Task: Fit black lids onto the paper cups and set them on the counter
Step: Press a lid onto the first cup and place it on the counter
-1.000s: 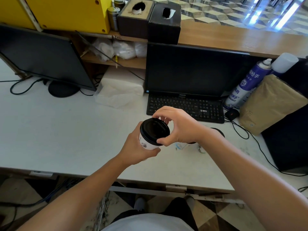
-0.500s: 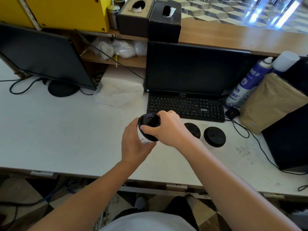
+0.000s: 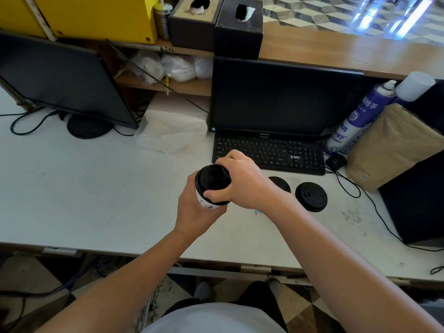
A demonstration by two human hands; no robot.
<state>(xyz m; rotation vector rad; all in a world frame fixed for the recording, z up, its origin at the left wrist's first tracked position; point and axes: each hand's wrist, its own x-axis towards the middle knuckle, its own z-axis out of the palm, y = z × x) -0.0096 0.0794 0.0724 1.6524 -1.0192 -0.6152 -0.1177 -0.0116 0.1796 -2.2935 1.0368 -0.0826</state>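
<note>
Hands meet in front of the keyboard [image 3: 269,153], above the white worktop [image 3: 84,188]. The left hand [image 3: 194,212] wraps its fingers around the white paper cup [image 3: 208,205], holding it from below. The right hand [image 3: 242,181] has its fingers curled over the black lid [image 3: 211,180] sitting on the cup's mouth, thumb at the near rim. Two loose lids [image 3: 311,196] lie on the worktop just in front of the keyboard's right end, one partly hidden behind the right wrist.
</note>
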